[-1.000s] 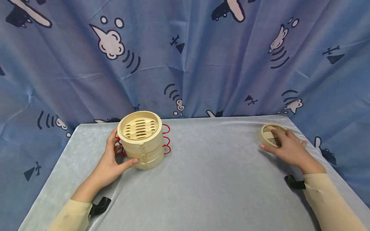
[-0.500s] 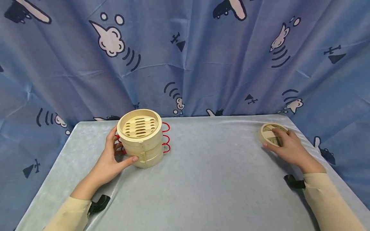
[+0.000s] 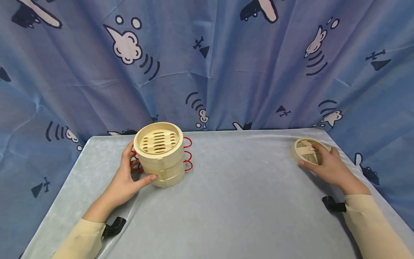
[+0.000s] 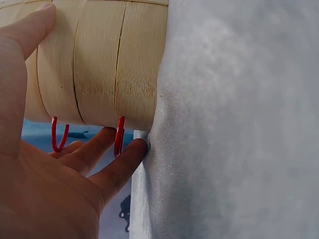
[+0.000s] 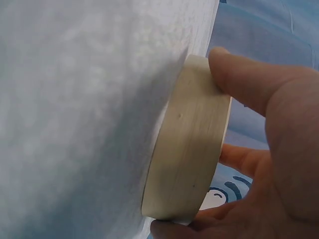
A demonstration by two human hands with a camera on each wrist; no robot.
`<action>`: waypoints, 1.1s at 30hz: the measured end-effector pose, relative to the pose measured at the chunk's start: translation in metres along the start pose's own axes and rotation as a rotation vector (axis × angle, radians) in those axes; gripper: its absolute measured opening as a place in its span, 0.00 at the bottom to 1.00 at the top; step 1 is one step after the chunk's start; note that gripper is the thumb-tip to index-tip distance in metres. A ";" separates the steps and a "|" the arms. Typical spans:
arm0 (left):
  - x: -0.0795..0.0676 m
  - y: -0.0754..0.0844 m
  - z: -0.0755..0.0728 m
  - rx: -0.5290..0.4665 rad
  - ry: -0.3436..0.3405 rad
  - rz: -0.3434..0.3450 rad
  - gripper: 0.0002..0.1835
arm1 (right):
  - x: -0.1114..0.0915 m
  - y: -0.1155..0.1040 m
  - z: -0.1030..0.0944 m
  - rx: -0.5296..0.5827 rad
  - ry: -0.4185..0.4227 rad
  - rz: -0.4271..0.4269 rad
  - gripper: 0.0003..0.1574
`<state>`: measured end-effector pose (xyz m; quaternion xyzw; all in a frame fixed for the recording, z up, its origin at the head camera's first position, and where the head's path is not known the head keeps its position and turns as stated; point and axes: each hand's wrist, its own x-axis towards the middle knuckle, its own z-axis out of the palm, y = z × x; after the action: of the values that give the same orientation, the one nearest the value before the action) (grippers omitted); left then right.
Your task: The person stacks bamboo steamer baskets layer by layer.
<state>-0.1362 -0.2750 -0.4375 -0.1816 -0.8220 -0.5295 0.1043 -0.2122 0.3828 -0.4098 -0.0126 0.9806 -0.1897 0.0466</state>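
A stack of round bamboo steamer baskets [image 3: 163, 169] stands upright at the left of the table, its slatted floor showing in the open top. Small red loop handles [image 3: 188, 155] stick out on both sides. My left hand [image 3: 124, 185] holds the stack, thumb across the front and fingers around the left side by the handles, as the left wrist view also shows. At the far right, my right hand [image 3: 333, 169] grips a shallow round bamboo steamer lid [image 3: 300, 155] with a woven top. In the right wrist view, thumb and fingers span the side wall of the lid [image 5: 187, 144].
A pale grey cloth covers the table [image 3: 233, 201], which stretches between the two hands. Behind it hangs a blue patterned curtain [image 3: 226, 72], meeting the back edge. Black wrist mounts [image 3: 114, 227] sit below both wrists.
The head view shifts slightly. Both hands keep their places, the left at the steamer stack and the right at the lid.
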 end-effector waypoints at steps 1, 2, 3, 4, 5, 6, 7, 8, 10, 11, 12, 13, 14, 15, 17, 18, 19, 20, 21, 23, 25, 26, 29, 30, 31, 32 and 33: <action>0.000 0.000 0.001 0.000 -0.002 -0.001 0.70 | -0.001 0.001 0.000 -0.004 0.001 0.000 0.69; 0.000 0.000 0.001 0.001 -0.004 -0.002 0.70 | -0.001 0.002 -0.001 -0.010 0.002 0.000 0.69; 0.000 0.000 0.002 0.004 -0.006 -0.003 0.70 | -0.002 0.004 -0.001 -0.017 0.005 -0.001 0.69; 0.000 0.000 0.000 0.008 -0.006 -0.001 0.70 | 0.000 0.003 -0.001 -0.021 0.009 -0.006 0.69; 0.000 0.001 -0.001 0.011 -0.003 0.001 0.70 | 0.001 0.003 -0.001 -0.025 0.014 -0.009 0.70; 0.000 0.001 -0.001 0.012 -0.002 0.002 0.70 | 0.002 0.003 -0.001 -0.027 0.019 -0.012 0.69; 0.000 0.001 -0.002 0.013 -0.002 0.004 0.70 | 0.002 0.003 -0.001 -0.031 0.023 -0.013 0.70; 0.001 0.001 -0.002 0.012 -0.002 0.005 0.70 | 0.003 0.003 -0.002 -0.031 0.026 -0.012 0.70; 0.001 0.000 -0.002 0.010 0.000 0.005 0.69 | 0.003 0.003 -0.002 -0.025 0.029 -0.006 0.70; 0.001 0.000 -0.002 0.009 0.001 0.003 0.69 | 0.002 0.003 -0.002 -0.021 0.028 0.001 0.70; 0.002 0.000 -0.002 0.008 0.001 0.000 0.69 | 0.002 0.002 -0.003 -0.015 0.028 0.006 0.70; 0.001 0.000 -0.001 0.007 0.000 -0.003 0.69 | 0.002 0.002 -0.003 -0.012 0.029 0.008 0.70; 0.001 0.000 -0.001 0.005 0.000 -0.003 0.69 | 0.001 0.002 -0.003 -0.010 0.031 0.011 0.70; 0.001 0.000 0.000 0.004 0.000 -0.005 0.69 | 0.001 0.002 -0.003 -0.008 0.034 0.011 0.70; 0.001 -0.001 0.000 -0.001 -0.002 -0.007 0.69 | 0.000 0.002 -0.003 -0.009 0.045 0.011 0.69; 0.001 -0.001 0.000 -0.003 -0.003 -0.004 0.70 | 0.000 0.003 -0.002 -0.011 0.051 0.012 0.69; 0.001 -0.001 0.000 -0.006 -0.004 -0.004 0.70 | 0.000 0.003 -0.003 -0.015 0.058 0.013 0.69; 0.001 -0.001 0.001 -0.009 -0.003 -0.001 0.70 | -0.001 0.003 -0.003 -0.018 0.066 0.016 0.69; 0.002 -0.001 0.001 -0.010 -0.003 -0.001 0.70 | -0.001 0.004 -0.003 -0.019 0.074 0.016 0.68; 0.002 -0.001 0.001 -0.010 -0.003 0.003 0.70 | -0.001 0.004 -0.002 -0.025 0.090 0.019 0.68; 0.002 -0.001 0.001 -0.005 -0.002 0.003 0.70 | -0.002 0.005 -0.002 -0.027 0.104 0.017 0.68; 0.002 -0.002 0.001 -0.001 -0.002 0.004 0.70 | -0.002 0.005 -0.002 -0.028 0.108 0.015 0.68; 0.001 -0.002 0.001 0.004 -0.003 -0.005 0.70 | -0.002 0.004 -0.001 -0.033 0.115 0.009 0.67; 0.000 -0.002 0.001 0.005 -0.002 -0.007 0.70 | -0.002 0.003 -0.001 -0.033 0.114 0.008 0.67; 0.000 -0.002 0.001 0.004 -0.001 -0.010 0.70 | -0.002 0.002 -0.001 -0.033 0.116 0.007 0.67; 0.000 -0.002 0.001 0.004 0.001 -0.010 0.70 | -0.002 0.001 -0.001 -0.031 0.117 0.004 0.66; -0.001 -0.002 0.000 0.004 0.002 -0.013 0.70 | -0.001 0.000 -0.001 -0.029 0.119 0.001 0.66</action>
<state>-0.1363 -0.2757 -0.4400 -0.1755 -0.8242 -0.5287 0.1021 -0.2109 0.3829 -0.4087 -0.0013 0.9844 -0.1757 -0.0119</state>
